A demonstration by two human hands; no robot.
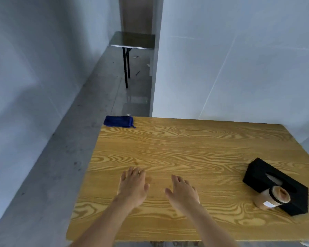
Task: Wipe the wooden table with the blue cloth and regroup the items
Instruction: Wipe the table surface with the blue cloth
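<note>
The folded blue cloth point(119, 121) lies on the far left corner of the wooden table point(185, 145). At the right side sits a black tissue box point(259, 172), and a brown cup point(271, 197) with a black band stands against its near side. My left hand point(133, 186) and my right hand point(183, 192) are stretched out side by side over the near middle of the table, palms down, fingers straight, holding nothing. Both are far from the cloth and from the box.
The table's far edge meets a white wall point(239, 68). Left of the table a grey floor point(61, 157) runs between walls to a small dark table point(132, 41) with black legs at the back.
</note>
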